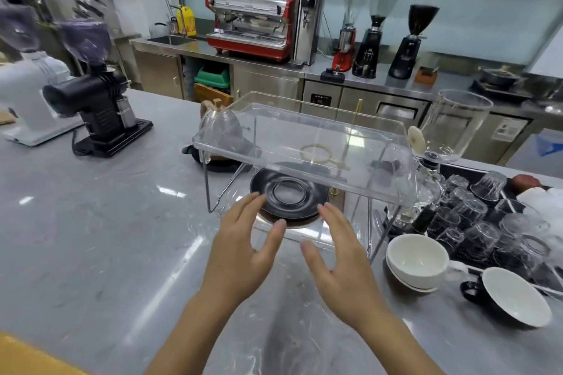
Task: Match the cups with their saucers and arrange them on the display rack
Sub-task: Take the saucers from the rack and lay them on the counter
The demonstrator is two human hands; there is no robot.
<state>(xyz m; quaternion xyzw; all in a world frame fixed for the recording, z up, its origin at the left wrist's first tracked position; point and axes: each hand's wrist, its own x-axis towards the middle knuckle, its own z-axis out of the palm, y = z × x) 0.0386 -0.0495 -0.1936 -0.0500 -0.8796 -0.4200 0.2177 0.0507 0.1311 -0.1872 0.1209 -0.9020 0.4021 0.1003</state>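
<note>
While my left hand [243, 248] and right hand [341, 248] hover with fingers spread and holding nothing, the black saucer [289, 198] lies just beyond them at twelve o'clock, on the clear display rack's [304, 143] lower shelf. At three o'clock, I see a white cup [417, 259] on its saucer and a black cup [515, 297] beside it.

Single head view, looking forward and down over grey counter [91, 222]; display rack [304, 143] close at 12 o'clock, back wall machines far behind.
</note>
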